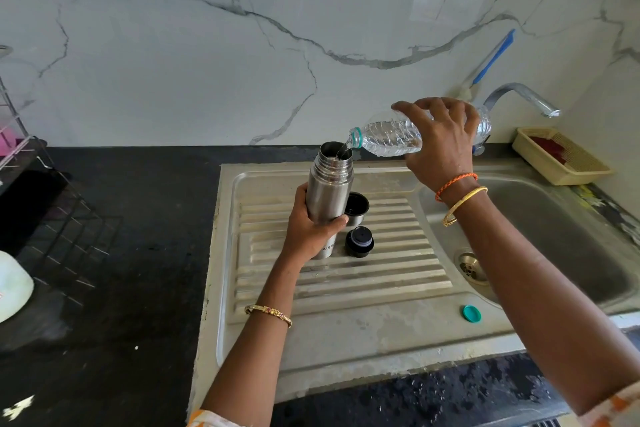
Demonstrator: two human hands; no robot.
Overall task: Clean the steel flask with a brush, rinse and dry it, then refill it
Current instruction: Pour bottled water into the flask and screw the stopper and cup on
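The steel flask (330, 184) stands upright and uncapped on the ribbed drainboard (381, 274). My left hand (311, 222) grips its lower body. My right hand (441, 142) holds a clear plastic water bottle (384, 137) tipped sideways, its mouth over the flask's opening, and a thin stream of water runs in. Just right of the flask sit its steel cup lid (356, 208) and black stopper (359, 242). A teal bottle cap (471, 313) lies near the drainboard's front right.
The sink basin (554, 225) with its drain (470, 267) lies to the right, a tap (519, 97) above it. A blue-handled brush (493, 59) leans on the marble wall. A yellow basket (561, 156) sits at the back right. A wire rack (20, 135) stands on the black counter at left.
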